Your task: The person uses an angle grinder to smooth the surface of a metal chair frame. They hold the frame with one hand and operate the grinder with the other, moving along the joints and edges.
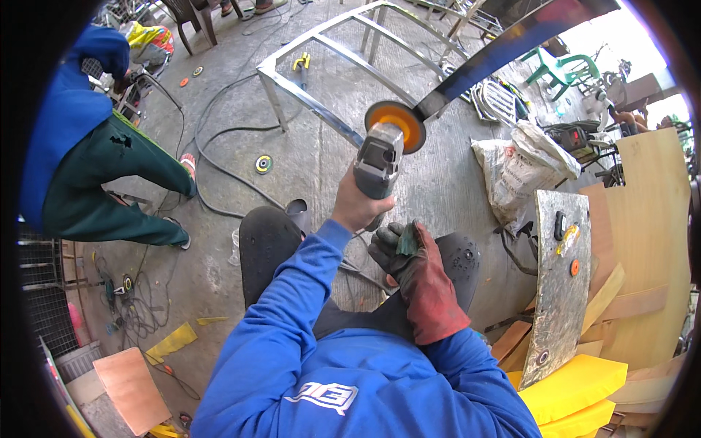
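Bold white stylised lettering, edged in dark, stands on the front of the blue sweatshirt (394, 379), above its lower edge. The white sack (522, 175) bears faint reddish print across its side, too creased and blurred to make out. A round label with a yellow-green rim marks the disc (263, 164) on the floor (234, 171); its small print is too fine to read.

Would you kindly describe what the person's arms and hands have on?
Both arms wear long blue sleeves, the left ending in a snug cuff. The left hand is bare; the right hand wears a glove with a red gauntlet and dark grey fingers.
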`<state>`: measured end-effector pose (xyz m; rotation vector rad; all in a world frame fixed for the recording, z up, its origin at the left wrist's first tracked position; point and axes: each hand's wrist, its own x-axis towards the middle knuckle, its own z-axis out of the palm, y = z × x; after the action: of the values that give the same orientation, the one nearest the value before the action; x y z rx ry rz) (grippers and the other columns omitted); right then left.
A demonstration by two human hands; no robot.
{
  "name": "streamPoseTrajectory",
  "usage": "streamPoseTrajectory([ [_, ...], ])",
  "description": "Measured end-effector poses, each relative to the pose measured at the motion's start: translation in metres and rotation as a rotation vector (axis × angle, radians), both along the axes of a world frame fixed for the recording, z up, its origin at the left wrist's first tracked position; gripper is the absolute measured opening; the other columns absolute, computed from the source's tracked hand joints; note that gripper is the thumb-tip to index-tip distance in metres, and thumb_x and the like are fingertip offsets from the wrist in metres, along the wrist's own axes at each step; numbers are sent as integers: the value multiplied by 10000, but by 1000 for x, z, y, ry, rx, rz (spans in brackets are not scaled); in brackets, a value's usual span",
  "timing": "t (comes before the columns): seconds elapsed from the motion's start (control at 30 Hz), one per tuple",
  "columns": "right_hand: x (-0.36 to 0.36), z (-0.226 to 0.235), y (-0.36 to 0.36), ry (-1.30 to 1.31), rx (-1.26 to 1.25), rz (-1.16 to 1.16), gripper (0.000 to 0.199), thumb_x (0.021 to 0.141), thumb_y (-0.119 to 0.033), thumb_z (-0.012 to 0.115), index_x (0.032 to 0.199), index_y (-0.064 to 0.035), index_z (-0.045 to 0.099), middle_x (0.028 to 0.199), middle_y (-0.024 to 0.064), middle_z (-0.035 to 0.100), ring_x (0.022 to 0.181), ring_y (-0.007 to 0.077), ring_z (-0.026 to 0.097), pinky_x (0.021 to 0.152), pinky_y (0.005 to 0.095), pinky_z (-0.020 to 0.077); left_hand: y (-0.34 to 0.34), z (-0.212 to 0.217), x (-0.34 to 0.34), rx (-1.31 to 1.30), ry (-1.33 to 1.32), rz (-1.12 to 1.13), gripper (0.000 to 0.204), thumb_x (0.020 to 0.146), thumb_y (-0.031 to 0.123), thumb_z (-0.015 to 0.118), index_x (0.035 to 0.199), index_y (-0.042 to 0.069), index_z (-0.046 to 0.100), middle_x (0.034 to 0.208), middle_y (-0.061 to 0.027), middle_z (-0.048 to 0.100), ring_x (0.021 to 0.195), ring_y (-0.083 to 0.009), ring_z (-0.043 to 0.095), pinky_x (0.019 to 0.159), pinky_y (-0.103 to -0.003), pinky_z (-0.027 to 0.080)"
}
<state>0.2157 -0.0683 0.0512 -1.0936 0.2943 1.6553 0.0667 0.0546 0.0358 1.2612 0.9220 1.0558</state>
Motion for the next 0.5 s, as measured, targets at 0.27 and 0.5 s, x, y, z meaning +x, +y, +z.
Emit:
streamPoseTrajectory([
  [0.27, 2, 0, 4, -3, -20, -19, 557, 1072, -426, 474, 1317, 73, 505, 1169, 256, 643, 1057, 405, 671, 985, 572, 552, -6, -30, 1, -55, -11, 42, 620, 666, 88, 880, 1207, 33, 582, 1061, -67, 687, 927, -168, 662, 858, -345, 552],
  [0.5, 5, -9, 4, 24, 4, -8, 571, 1062, -451, 481, 1316, 60, 505, 1183, 268, 643, 1086, 424, 663, 1011, 577, 534, -23, -80, -13, -138, 128, 57, 625, 664, 111, 852, 1224, 43, 582, 1083, -83, 691, 953, -204, 671, 886, -358, 540],
])
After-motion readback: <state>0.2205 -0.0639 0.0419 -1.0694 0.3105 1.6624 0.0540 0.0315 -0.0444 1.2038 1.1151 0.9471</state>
